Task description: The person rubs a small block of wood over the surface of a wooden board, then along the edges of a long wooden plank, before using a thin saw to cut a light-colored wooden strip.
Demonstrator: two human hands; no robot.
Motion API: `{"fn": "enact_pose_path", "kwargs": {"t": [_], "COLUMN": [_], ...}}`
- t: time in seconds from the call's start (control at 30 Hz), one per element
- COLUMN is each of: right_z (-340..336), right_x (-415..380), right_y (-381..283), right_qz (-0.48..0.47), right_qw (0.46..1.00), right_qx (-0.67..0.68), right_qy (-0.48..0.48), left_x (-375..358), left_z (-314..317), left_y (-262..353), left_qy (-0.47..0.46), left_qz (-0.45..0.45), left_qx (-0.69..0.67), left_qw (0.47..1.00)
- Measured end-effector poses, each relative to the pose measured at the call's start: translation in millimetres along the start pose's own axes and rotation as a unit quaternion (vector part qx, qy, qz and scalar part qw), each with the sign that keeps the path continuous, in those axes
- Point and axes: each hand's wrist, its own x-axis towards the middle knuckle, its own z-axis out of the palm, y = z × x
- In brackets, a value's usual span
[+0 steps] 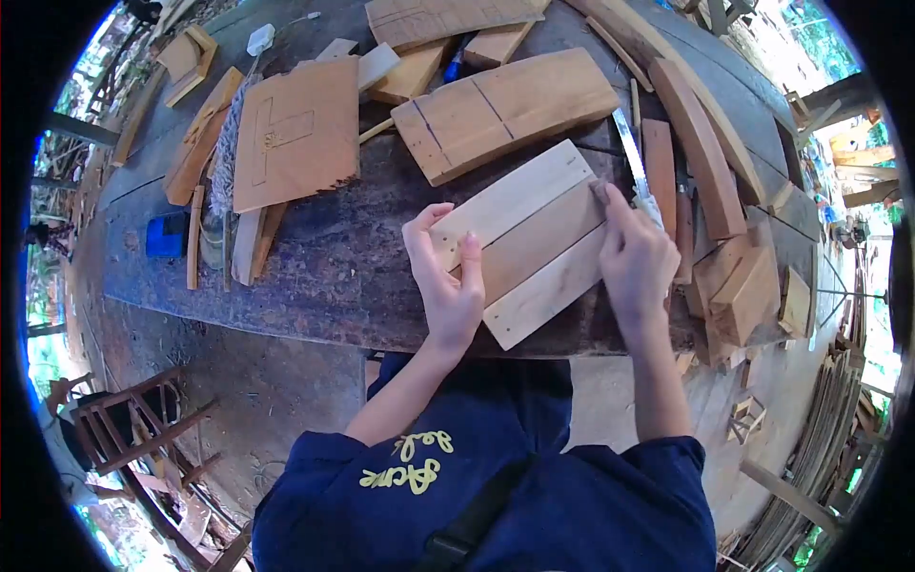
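A small panel of three wooden slats [541, 240] lies tilted over the near edge of the workbench, the middle slat darker than the outer two. Small dark dots, like nail heads, mark the slat ends. My left hand [446, 281] grips its left end, thumb on top and fingers at the far edge. At the panel's upper right corner, my right hand [637, 250] is closed in a pinch. A small dark bit shows at its fingertips, too little to name. Just beyond that hand lies a metal blade-like strip [629, 151].
On the dark workbench [315, 276] lie a board with two blue lines [505, 110], a board with pencil marks [297, 133], a curved beam [701, 148] and a dark blue box [168, 235]. Wood blocks [743, 291] sit at the right edge. A wooden chair frame [143, 424] stands lower left.
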Motion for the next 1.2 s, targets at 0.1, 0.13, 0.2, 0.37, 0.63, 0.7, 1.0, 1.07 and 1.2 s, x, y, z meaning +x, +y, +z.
{"fn": "enact_pose_path", "kwargs": {"t": [0.1, 0.13, 0.2, 0.37, 0.63, 0.7, 1.0, 1.07, 1.2], "right_z": [8.0, 6.7, 7.3, 8.3, -0.5, 4.6, -11.1, -3.2, -7.8], "right_x": [-15.6, -23.2, -20.7, 9.4, -23.8, -5.3, -44.6, -33.7, -56.8], "right_y": [-33.4, -45.9, -37.0, 7.2, -24.4, 3.8, -36.8, 0.7, -28.4], "right_qz": [-0.033, -0.074, -0.077, -0.003, -0.105, -0.029, -0.167, -0.038, -0.069], "right_qw": [0.999, 0.997, 0.996, 0.999, 0.993, 0.999, 0.985, 0.999, 0.995], "right_qx": [0.007, 0.03, 0.053, -0.036, 0.049, -0.029, 0.041, -0.018, -0.068], "right_qy": [0.022, 0.023, 0.009, 0.004, -0.002, -0.003, 0.011, 0.013, -0.034], "left_x": [-0.2, 0.6, 1.7, 1.9, 1.0, -0.6, 0.2, -0.2, 0.0], "left_z": [-0.1, 1.0, 1.4, 4.2, 3.8, 2.8, 2.0, 2.5, 3.7], "left_y": [-1.7, -1.8, -1.5, 8.1, 9.4, 9.8, 10.2, 9.7, 12.3], "left_qy": [0.005, 0.005, 0.004, 0.019, 0.021, 0.018, -0.001, 0.011, 0.013], "left_qz": [0.006, 0.013, 0.011, -0.018, -0.028, -0.03, -0.026, -0.033, -0.037], "left_qx": [-0.007, -0.002, 0.004, -0.028, -0.032, -0.02, 0.002, 0.021, 0.014], "left_qw": [1.0, 1.0, 1.0, 0.999, 0.999, 0.999, 1.0, 0.999, 0.999]}}
